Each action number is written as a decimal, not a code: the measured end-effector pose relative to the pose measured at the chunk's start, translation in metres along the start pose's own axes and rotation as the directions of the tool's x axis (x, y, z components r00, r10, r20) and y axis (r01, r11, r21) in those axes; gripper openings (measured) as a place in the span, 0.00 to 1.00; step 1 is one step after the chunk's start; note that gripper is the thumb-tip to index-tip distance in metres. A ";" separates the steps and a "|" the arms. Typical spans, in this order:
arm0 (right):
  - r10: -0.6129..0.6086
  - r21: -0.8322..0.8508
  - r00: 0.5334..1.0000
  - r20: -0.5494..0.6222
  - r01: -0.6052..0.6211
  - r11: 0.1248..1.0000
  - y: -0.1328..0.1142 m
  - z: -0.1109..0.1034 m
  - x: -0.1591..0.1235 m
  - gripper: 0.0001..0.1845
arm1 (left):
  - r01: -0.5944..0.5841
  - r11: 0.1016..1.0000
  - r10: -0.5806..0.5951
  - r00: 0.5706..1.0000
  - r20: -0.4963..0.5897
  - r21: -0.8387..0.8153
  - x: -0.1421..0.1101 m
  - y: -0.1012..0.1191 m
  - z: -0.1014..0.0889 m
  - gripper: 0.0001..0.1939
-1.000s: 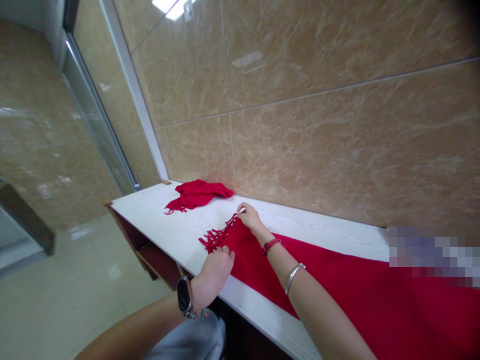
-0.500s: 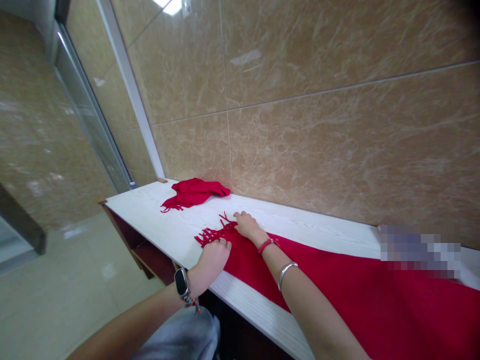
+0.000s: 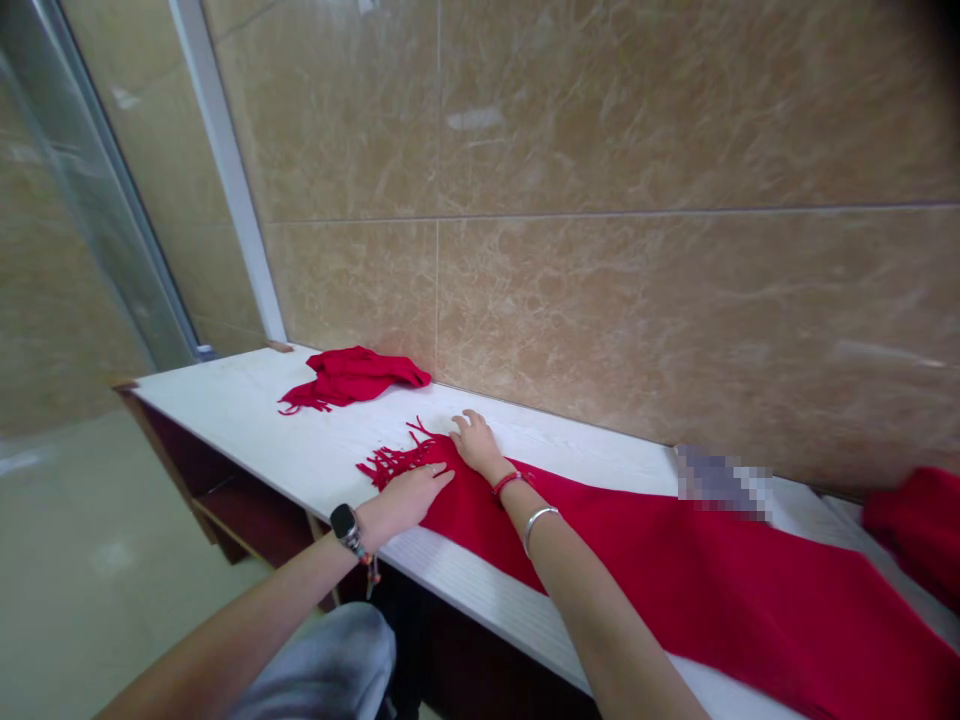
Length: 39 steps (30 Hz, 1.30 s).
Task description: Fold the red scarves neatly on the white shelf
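Observation:
A long red scarf [image 3: 652, 540] lies spread lengthwise along a white tabletop, its fringe [image 3: 386, 464] pointing to the left. Near the fringed end, my left hand [image 3: 411, 494] rests on the scarf's near side with fingers stretched out flat. My right hand [image 3: 477, 442] lies by the far edge of the same end, fingers apart and slightly bent. Neither hand grips the cloth. Beyond the hands, a second red fringed scarf [image 3: 360, 376] sits in a loose bundle against the wall.
The white table [image 3: 217, 405] runs along a tan tiled wall [image 3: 600, 300], with open shelving beneath its front. A blurred-out object [image 3: 720, 485] lies at the table's back right. More red cloth [image 3: 919, 530] is bunched at the far right. A small brown block [image 3: 280, 347] sits at the far left corner.
My left hand's fingers have gone from curled at the scarf's edge to stretched flat on it. The right hand's fingers have spread. The view has turned to the right, showing more red cloth.

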State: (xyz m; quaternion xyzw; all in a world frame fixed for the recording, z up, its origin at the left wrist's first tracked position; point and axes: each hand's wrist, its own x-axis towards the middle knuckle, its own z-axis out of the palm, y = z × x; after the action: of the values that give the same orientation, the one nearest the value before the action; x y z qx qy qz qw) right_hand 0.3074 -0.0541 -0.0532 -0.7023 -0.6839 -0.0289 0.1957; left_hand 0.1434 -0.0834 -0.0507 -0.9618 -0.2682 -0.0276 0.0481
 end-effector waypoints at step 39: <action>0.249 -0.282 0.965 0.079 -0.218 0.934 0.065 -0.088 -0.185 0.31 | 0.082 0.997 -0.082 0.997 0.014 -0.012 0.051 0.041 -0.010 0.30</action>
State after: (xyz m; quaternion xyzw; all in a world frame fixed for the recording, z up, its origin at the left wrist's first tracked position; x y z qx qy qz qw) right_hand 0.3785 -0.2561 -0.0446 -0.7992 -0.5950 -0.0589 0.0606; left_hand 0.2079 -0.0932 -0.0396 -0.9504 -0.3077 -0.0245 0.0392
